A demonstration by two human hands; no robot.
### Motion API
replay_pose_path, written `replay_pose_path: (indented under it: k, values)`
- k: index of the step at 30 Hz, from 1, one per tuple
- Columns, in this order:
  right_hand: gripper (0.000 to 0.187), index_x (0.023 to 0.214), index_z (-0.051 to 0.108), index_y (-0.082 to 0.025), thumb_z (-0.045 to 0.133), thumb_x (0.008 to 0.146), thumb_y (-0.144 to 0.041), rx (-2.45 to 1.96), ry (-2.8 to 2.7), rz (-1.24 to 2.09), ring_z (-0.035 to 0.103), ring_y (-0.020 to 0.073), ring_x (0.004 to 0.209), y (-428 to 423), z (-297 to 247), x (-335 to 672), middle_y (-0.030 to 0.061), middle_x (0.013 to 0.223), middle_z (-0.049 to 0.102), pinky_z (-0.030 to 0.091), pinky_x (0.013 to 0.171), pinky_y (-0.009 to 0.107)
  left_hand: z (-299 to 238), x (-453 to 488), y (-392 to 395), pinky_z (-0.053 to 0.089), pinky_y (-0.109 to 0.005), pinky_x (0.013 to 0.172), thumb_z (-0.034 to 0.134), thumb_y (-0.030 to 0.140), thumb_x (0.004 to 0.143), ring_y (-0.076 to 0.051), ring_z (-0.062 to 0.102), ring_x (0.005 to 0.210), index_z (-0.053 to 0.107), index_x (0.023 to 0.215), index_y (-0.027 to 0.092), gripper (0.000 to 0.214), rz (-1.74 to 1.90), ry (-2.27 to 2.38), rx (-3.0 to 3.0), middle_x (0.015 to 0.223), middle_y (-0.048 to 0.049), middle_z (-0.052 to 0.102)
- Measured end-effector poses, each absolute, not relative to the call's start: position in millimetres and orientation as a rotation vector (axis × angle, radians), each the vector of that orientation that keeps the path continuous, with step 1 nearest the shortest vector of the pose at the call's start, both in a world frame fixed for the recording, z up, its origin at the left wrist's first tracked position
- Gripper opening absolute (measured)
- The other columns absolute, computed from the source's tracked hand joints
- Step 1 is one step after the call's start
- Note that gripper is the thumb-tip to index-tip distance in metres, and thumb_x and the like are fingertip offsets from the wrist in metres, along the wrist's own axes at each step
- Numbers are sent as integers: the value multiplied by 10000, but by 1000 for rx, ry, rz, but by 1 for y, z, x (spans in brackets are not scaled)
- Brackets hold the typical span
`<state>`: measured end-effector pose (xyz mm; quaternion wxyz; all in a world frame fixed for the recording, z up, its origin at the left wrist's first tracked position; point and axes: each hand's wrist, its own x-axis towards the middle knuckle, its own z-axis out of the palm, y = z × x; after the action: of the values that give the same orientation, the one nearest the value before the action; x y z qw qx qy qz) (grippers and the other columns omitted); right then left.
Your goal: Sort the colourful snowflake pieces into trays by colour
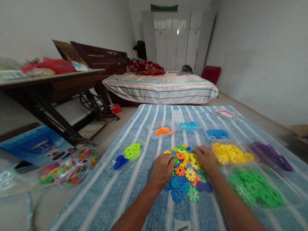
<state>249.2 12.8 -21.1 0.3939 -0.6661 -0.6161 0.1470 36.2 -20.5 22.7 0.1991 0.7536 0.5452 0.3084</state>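
Observation:
A mixed pile of notched plastic flower discs (180, 182) in blue, yellow, orange, green and purple lies on the striped cloth in front of me. At the pile's left side, my left hand (161, 170) is closed, with a green flower disc (172, 158) showing at its fingertips. My right hand (206, 158) rests at the right edge of the pile, its fingers curled together. Whatever its fingertips may hold is hidden. Just right of that hand stands a clear tub of yellow discs (229, 153).
Clear tubs hold green discs (260, 189), purple discs (271, 155), blue discs (217, 134), light-blue discs (189, 126), orange discs (164, 131), and lime discs (132, 150) beside dark-blue ones (120, 162). A clear lid (225, 113) lies far right. A bed (161, 88) stands beyond.

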Motion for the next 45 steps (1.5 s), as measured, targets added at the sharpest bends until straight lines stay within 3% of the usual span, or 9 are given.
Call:
replay_pose_path:
  k: [4, 11, 26, 32, 45]
  values:
    - [326, 763, 685, -208, 422, 767, -400, -1682, -1566, 358, 588, 185, 774, 13, -21, 249, 36, 800, 670, 428, 729, 301, 26, 31, -19, 446, -251, 771, 486, 310, 791, -158, 606, 813, 660, 914, 197, 241, 1003, 1564, 1843, 876, -13, 679]
    - [332, 778, 682, -202, 412, 767, -395, -1695, -1585, 362, 592, 193, 801, 13, -22, 249, 40, 818, 671, 426, 739, 306, 29, 14, -10, 453, -213, 555, 529, 353, 735, -129, 589, 588, 641, 937, 143, 312, 1110, 1585, 1431, 622, 20, 621]
    - [357, 765, 679, -187, 409, 763, -421, -1719, -1587, 355, 585, 192, 783, 10, -21, 249, 49, 814, 664, 424, 725, 300, 10, 0, 1, 493, -237, 575, 542, 302, 692, -146, 623, 578, 633, 991, 102, 371, 1213, 1590, 1297, 647, -10, 655]
    - [357, 766, 677, -184, 419, 748, -430, -1692, -1564, 388, 588, 196, 785, 10, -21, 250, 51, 805, 662, 422, 728, 304, 7, -3, 0, 482, -230, 600, 543, 263, 673, -155, 628, 661, 644, 984, 106, 363, 1192, 1642, 1379, 742, -39, 686]
    - [316, 741, 664, -194, 452, 771, -427, -1618, -1543, 442, 581, 195, 797, 0, -18, 247, 50, 809, 657, 442, 753, 309, 10, -4, -2, 466, -227, 612, 521, 262, 672, -138, 609, 636, 625, 978, 143, 345, 1059, 1743, 1388, 714, -4, 672]
